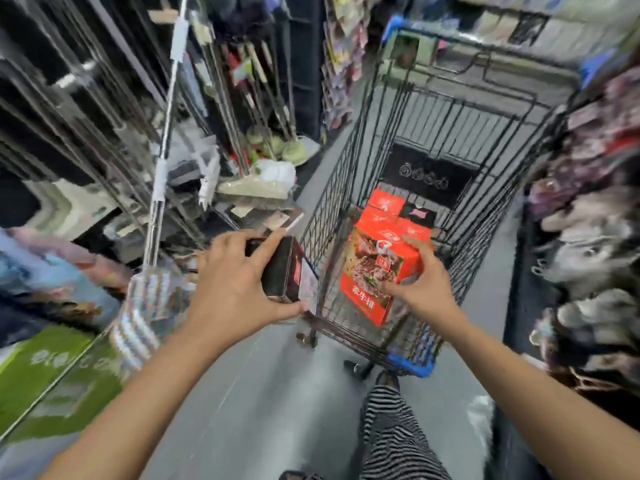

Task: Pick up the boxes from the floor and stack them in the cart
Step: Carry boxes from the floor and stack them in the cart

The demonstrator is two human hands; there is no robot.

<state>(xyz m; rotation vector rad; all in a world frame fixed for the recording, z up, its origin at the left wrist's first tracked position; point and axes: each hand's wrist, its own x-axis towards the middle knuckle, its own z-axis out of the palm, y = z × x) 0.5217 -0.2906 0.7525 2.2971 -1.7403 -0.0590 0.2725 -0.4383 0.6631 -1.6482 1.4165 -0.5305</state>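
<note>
A black wire shopping cart [349, 161] with blue corner bumpers stands in the aisle ahead of me. My right hand [424, 284] grips a red box [372, 271] with a food picture, held over the cart's near end. My left hand [230, 282] grips a dark box [282, 268] with a red label, just outside the cart's left wall. More red boxes [384, 206] and a dark box [420, 214] lie on the cart's bottom beyond the held one.
Shelving with hanging poles, brooms and mops [263, 147] lines the left side. Plush goods [588, 237] crowd the right shelf. Green packages [52, 375] sit at lower left. Grey floor [263, 393] runs below my arms, with my striped trouser leg [391, 431] near the cart's wheel.
</note>
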